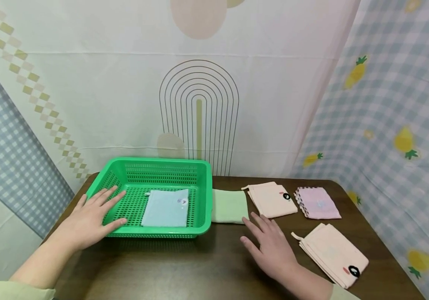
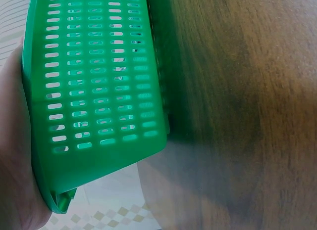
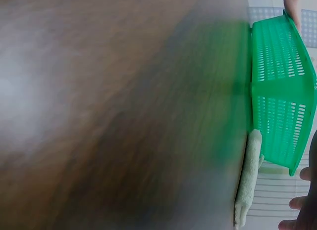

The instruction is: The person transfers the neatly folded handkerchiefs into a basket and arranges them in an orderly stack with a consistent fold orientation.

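Observation:
A green plastic basket (image 1: 199, 230) stands on the table, and a folded light blue towel (image 1: 165, 208) lies flat inside it. My left hand (image 1: 91, 218) is over the basket's left front corner with its fingers spread; in the left wrist view it lies along the rim. Right of the basket a folded light green towel (image 1: 229, 206) lies against or partly under its side. My right hand (image 1: 270, 246) hovers near that towel's front right corner, fingers extended, holding nothing. Beyond it lies a folded cream towel (image 1: 272, 200) with an eye design.
A folded lilac towel (image 1: 318, 203) with a checked edge lies at the table's back right. Another folded cream towel (image 1: 332, 254) is right of my right hand. The brown wooden table (image 1: 162, 266) backs onto a printed curtain (image 1: 274, 104).

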{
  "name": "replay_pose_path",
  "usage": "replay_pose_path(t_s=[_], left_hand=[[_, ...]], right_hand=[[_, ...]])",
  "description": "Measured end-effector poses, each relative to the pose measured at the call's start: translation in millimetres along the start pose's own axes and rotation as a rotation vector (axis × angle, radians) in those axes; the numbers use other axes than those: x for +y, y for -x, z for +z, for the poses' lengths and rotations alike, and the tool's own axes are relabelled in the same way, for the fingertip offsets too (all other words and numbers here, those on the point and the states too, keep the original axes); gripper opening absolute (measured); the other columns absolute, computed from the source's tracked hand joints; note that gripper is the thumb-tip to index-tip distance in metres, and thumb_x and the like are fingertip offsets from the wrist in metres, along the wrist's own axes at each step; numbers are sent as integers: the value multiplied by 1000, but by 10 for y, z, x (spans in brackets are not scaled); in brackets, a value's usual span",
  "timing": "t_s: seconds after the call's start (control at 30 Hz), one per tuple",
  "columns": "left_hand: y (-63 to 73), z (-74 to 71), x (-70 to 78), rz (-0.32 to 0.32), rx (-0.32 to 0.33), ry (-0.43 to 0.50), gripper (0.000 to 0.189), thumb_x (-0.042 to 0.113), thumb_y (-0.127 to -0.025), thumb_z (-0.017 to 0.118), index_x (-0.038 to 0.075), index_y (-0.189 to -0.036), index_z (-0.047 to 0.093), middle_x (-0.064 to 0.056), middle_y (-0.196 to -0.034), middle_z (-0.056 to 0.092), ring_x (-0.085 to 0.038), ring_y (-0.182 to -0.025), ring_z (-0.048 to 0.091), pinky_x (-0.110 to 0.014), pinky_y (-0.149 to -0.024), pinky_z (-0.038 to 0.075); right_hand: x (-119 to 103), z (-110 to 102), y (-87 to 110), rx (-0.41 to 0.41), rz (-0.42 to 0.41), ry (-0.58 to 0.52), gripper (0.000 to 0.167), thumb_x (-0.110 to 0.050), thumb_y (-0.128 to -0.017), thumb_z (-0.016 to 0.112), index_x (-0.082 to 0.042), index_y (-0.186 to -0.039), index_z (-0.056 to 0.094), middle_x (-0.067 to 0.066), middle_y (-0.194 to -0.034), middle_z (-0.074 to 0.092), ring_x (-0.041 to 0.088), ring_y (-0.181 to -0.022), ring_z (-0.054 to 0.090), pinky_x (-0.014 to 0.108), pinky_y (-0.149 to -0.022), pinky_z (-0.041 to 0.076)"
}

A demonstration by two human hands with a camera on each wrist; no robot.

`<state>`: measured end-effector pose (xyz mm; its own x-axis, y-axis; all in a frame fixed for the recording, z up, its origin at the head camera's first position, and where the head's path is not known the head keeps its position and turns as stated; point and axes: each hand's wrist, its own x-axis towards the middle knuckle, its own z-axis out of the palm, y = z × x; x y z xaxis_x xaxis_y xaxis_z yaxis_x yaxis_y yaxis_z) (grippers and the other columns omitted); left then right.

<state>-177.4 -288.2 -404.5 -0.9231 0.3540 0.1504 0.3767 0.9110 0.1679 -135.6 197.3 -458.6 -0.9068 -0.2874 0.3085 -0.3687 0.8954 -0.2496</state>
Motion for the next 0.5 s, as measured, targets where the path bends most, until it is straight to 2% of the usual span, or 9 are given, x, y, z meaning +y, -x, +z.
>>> replay_pose_path(t_s=[0.3,0.5], left_hand=[[-14,22,-19,-7,-15,-1,82,62,-94,54,28,-160,20,-13,-164,19,-46,-145,21,-72,-111,1],[-11,13,-10,-6,-15,0,81,62,-95,53,27,-160,21,-13,-164,19,-46,-145,21,-72,-111,0]], right_hand=[[148,-42,114,-1,15,36,54,-49,-98,56,-22,-145,53,11,-151,45,35,-141,38,58,-113,28],[277,-70,184,-13,36,41,53,-48,-99,56,-23,-145,53,11,-151,46,39,-138,41,60,-112,28]])
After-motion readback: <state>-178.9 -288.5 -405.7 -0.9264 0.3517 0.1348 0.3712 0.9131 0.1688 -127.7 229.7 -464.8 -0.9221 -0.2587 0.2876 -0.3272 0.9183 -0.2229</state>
